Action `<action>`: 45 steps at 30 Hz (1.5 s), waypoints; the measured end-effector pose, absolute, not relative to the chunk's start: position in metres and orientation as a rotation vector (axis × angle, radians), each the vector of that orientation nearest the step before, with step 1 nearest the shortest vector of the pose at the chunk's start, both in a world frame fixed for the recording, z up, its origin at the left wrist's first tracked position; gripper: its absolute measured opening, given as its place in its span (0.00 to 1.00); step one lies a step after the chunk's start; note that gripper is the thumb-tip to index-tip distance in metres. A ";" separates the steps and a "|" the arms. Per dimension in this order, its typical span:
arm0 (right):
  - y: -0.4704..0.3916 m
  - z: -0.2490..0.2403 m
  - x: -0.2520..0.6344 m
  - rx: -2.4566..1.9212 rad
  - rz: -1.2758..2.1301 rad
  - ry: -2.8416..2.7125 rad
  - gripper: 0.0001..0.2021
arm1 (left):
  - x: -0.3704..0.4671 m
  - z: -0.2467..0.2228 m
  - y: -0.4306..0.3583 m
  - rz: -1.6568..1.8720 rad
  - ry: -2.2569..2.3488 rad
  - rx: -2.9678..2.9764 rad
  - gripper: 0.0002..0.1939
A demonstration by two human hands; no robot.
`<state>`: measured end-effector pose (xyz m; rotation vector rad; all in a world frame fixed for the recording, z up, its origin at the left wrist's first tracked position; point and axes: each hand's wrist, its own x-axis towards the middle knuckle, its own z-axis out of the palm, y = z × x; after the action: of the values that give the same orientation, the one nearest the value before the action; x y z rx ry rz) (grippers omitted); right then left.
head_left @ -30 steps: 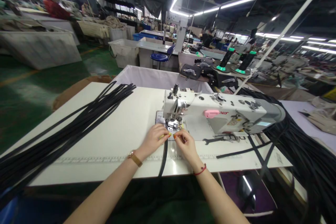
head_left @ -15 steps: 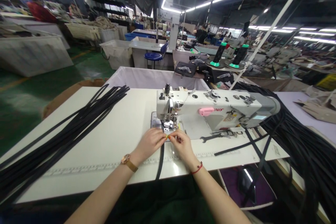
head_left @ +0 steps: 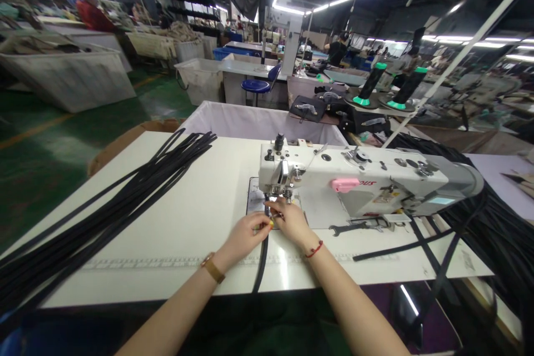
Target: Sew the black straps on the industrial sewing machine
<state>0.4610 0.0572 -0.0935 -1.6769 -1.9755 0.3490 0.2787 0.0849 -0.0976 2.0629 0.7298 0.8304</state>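
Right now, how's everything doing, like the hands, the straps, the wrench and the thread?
Left hand: fingertips together by the strap
Right hand: reaching under the machine head, grip unclear
Strap by the hands: reaching the table's front edge
Strap bundle: lying loosely gathered
Wrench: lying down
Thread cones: standing, wound with black thread
Machine screen: lit

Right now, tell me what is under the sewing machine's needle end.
Under the sewing machine's needle end, a flat plate shows, and a black strap runs toward it. The left hand and right hand partly cover that spot, hiding where the strap ends.
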 end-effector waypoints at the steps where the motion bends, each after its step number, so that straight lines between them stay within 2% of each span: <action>1: 0.059 -0.093 0.461 -1.730 0.306 -2.026 0.24 | 0.278 -0.097 0.085 0.823 0.734 2.055 0.06; 14: 0.069 -0.097 0.461 -1.922 -0.010 -2.130 0.18 | 0.291 -0.115 0.152 0.708 0.730 2.323 0.08; 21: 0.063 -0.106 0.466 -1.928 -0.011 -2.030 0.18 | 0.283 -0.117 0.149 0.738 0.807 2.405 0.08; 34: 0.065 -0.114 0.471 -1.939 -0.029 -1.828 0.09 | 0.299 -0.122 0.143 0.712 1.170 2.430 0.10; 45: 0.068 -0.116 0.472 -1.964 -0.010 -1.793 0.06 | 0.303 -0.116 0.134 0.662 1.313 2.434 0.09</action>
<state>0.4720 0.0679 -0.1162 -1.9639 -1.7925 -0.0103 0.3029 0.1335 -0.1160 2.4341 1.3128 0.6623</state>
